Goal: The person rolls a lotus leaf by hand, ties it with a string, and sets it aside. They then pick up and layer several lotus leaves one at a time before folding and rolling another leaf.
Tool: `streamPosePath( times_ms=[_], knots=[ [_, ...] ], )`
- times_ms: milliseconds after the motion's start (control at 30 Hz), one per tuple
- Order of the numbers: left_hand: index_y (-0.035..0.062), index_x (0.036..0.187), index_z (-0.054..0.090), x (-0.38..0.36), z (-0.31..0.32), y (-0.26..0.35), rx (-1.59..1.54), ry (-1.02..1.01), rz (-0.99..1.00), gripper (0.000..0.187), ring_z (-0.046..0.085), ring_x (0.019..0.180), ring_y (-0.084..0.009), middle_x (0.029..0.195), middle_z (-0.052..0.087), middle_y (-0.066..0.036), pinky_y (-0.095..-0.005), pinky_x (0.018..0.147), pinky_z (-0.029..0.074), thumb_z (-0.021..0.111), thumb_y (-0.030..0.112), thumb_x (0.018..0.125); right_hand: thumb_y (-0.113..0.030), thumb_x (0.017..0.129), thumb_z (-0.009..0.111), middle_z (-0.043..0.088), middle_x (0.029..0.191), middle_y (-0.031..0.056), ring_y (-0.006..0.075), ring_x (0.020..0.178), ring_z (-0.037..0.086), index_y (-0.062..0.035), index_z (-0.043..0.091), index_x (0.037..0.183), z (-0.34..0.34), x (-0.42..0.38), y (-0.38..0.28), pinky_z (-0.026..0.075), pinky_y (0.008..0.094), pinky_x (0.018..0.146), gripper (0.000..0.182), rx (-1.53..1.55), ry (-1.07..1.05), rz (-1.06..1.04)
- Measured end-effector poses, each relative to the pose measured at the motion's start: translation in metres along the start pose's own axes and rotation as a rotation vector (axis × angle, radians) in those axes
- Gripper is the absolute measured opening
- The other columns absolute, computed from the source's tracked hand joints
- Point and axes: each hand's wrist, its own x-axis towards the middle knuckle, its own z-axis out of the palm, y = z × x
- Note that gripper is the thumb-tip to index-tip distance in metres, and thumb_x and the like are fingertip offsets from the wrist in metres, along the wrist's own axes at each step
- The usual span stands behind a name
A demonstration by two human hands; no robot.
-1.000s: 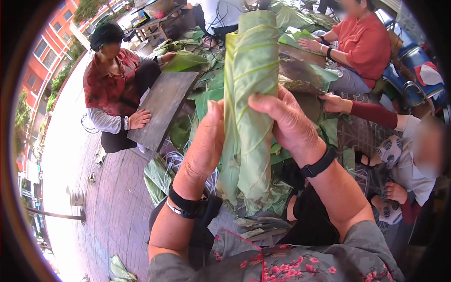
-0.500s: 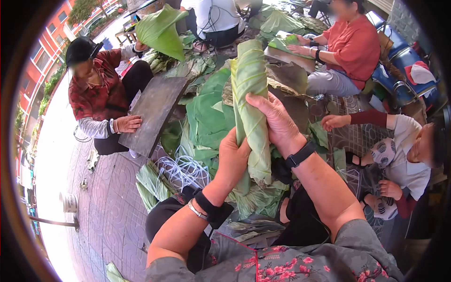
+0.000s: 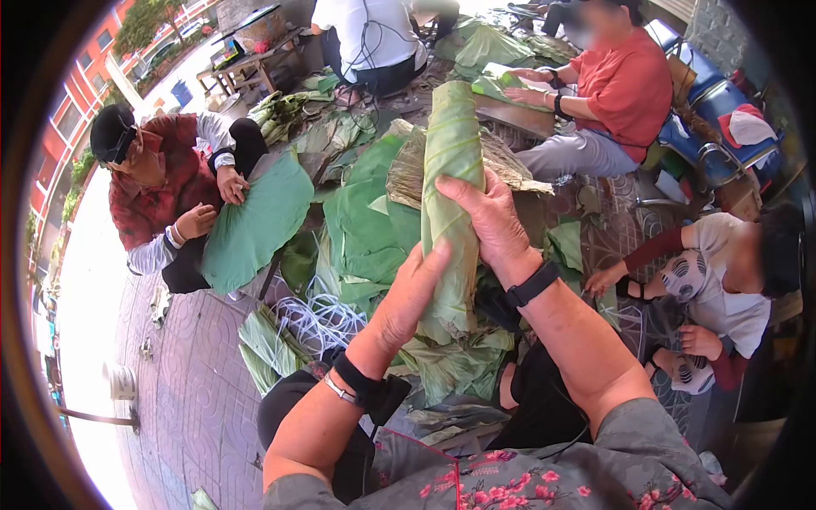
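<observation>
A long roll of large pale-green leaves point(image 3: 450, 140) stands nearly upright in front of me, its ribs winding around it. My right hand point(image 3: 489, 219) is closed around its right side, with the thumb across the front. Lower on the left side, my left hand point(image 3: 415, 293) grips the roll, its thumb pointing up along it; its other fingers are hidden behind. Beyond the roll lie a heap of flat green leaves point(image 3: 357, 225) and some dried brown leaves point(image 3: 410, 166).
White string point(image 3: 314, 323) lies tangled beside folded leaves point(image 3: 270, 348). At left, a co-worker's hands spread a round green leaf point(image 3: 259, 221) over a board. Another co-worker in red point(image 3: 625, 93) handles a leaf at a board point(image 3: 517, 115). A third person point(image 3: 718, 263) sits at right.
The left co-worker's leaf has come down from the air onto the board. The right-hand person's outstretched hand has dropped lower. My hands still hold the roll, and more dried leaf shows behind it.
</observation>
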Motion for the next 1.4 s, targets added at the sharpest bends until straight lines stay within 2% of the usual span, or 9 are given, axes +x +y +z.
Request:
streamPosePath(
  times_ms=[67, 167, 267, 467, 867, 967, 1067, 1200, 1400],
  knots=[
    [0.0000, 0.135, 0.047, -0.002, 0.003, -0.010, 0.306, 0.088, 0.105, 0.053, 0.062, 0.102, -0.0148, 0.121, 0.061, -0.008, -0.0327, 0.091, 0.051, 0.062, 0.034, 0.098, -0.016, 0.084, 0.077, 0.067, 0.098, 0.0007, 0.0093, 0.086, 0.063, -0.0062, 0.064, 0.109, 0.000, -0.003, -0.001, 0.052, 0.0274, 0.077, 0.030, 0.002, 0.009, 0.043],
    [-0.0012, 0.134, 0.047, -0.007, 0.006, -0.010, 0.185, 0.023, 0.113, 0.051, 0.062, 0.102, -0.0151, 0.120, 0.062, -0.010, -0.0317, 0.089, 0.051, 0.065, 0.027, 0.096, -0.018, 0.083, 0.078, 0.066, 0.098, 0.0011, 0.0102, 0.087, 0.063, -0.0057, 0.063, 0.110, -0.004, -0.001, -0.006, 0.052, 0.0281, 0.078, 0.032, 0.033, -0.033, 0.100],
    [-0.0025, 0.127, 0.052, 0.005, -0.011, -0.039, 0.560, 0.138, 0.414, 0.045, 0.069, 0.093, -0.0271, 0.105, 0.069, -0.018, -0.0361, 0.080, 0.053, 0.068, 0.024, 0.093, -0.019, 0.083, 0.078, 0.067, 0.100, 0.0022, 0.0115, 0.089, 0.064, -0.0051, 0.063, 0.111, -0.013, 0.007, -0.020, 0.053, 0.0290, 0.080, 0.035, 0.069, -0.096, 0.142],
    [-0.0030, 0.113, 0.056, -0.008, -0.003, -0.030, 0.895, 0.178, 0.525, 0.035, 0.067, 0.084, -0.0434, 0.087, 0.068, -0.025, -0.0431, 0.070, 0.052, 0.068, 0.022, 0.091, -0.019, 0.082, 0.079, 0.067, 0.104, 0.0041, 0.0137, 0.093, 0.065, -0.0050, 0.061, 0.115, -0.019, 0.006, -0.019, 0.052, 0.0314, 0.085, 0.040, 0.091, -0.094, 0.110],
    [-0.0001, 0.127, 0.053, -0.008, -0.012, -0.030, 0.818, 0.084, 0.408, 0.042, 0.070, 0.091, -0.0361, 0.097, 0.070, -0.023, -0.0393, 0.078, 0.053, 0.066, 0.020, 0.093, -0.012, 0.080, 0.078, 0.069, 0.097, 0.0026, 0.0155, 0.087, 0.067, -0.0065, 0.065, 0.111, -0.028, 0.011, -0.022, 0.054, 0.0331, 0.081, 0.034, 0.159, -0.034, 0.135],
    [-0.0006, 0.132, 0.050, -0.003, -0.014, -0.032, 0.705, 0.109, 0.374, 0.047, 0.063, 0.099, -0.0154, 0.110, 0.068, -0.010, -0.0308, 0.089, 0.049, 0.068, 0.020, 0.094, -0.011, 0.081, 0.078, 0.068, 0.098, 0.0025, 0.0155, 0.088, 0.067, -0.0070, 0.064, 0.111, -0.024, 0.010, -0.025, 0.054, 0.0334, 0.081, 0.033, 0.169, -0.005, 0.104],
    [0.0026, 0.140, 0.043, 0.000, -0.021, -0.032, 0.716, 0.095, 0.332, 0.068, 0.067, 0.101, -0.0233, 0.111, 0.068, -0.016, -0.0335, 0.087, 0.051, 0.075, 0.031, 0.087, -0.011, 0.081, 0.077, 0.068, 0.099, 0.0026, 0.0156, 0.088, 0.066, -0.0072, 0.064, 0.111, -0.029, 0.014, -0.024, 0.054, 0.0335, 0.080, 0.033, 0.177, 0.080, 0.063],
    [-0.0014, 0.132, 0.052, -0.007, -0.029, -0.018, 0.657, -0.039, 0.041, 0.064, 0.062, 0.096, -0.0144, 0.107, 0.067, -0.008, -0.0303, 0.086, 0.049, 0.076, 0.036, 0.085, -0.009, 0.081, 0.076, 0.068, 0.099, 0.0028, 0.0161, 0.088, 0.066, -0.0068, 0.063, 0.112, -0.040, 0.019, -0.031, 0.054, 0.0343, 0.079, 0.033, 0.166, 0.078, 0.038],
    [-0.0028, 0.128, 0.053, -0.002, -0.040, -0.029, 0.573, -0.135, -0.010, 0.055, 0.061, 0.101, -0.0140, 0.113, 0.066, -0.007, -0.0302, 0.091, 0.049, 0.074, 0.030, 0.089, -0.011, 0.084, 0.074, 0.068, 0.098, 0.0021, 0.0156, 0.085, 0.067, -0.0069, 0.063, 0.113, -0.038, 0.014, -0.021, 0.055, 0.0320, 0.079, 0.031, 0.102, 0.087, 0.003]
  ],
)
